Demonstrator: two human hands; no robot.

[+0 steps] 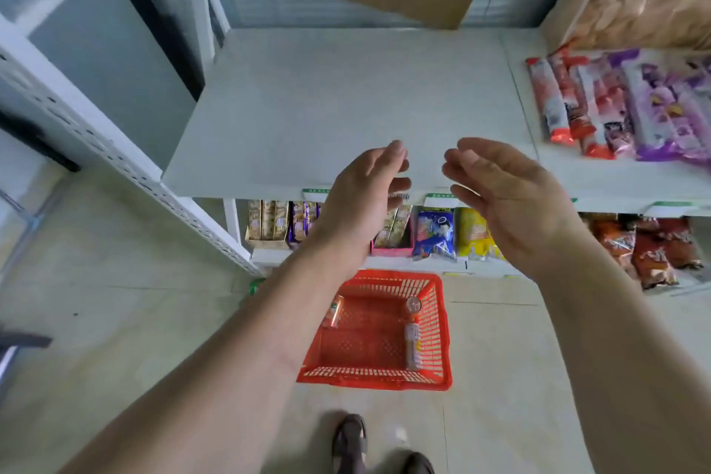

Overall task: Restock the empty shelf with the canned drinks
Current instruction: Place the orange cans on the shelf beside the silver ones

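Seen from the head camera, a person's left hand (363, 196) and right hand (508, 200) hover palms inward, fingers relaxed and holding nothing, over the front edge of a bare white shelf (327, 108). Below, a red basket (442, 319) on the floor holds what appear to be three canned drinks (412, 344).

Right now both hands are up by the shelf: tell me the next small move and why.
Probably lower a hand to the red basket on the floor and take a can. The left hand and right hand are both open and hold nothing, the grey shelf in front of them bears no drinks, and the cans lie in the basket below.
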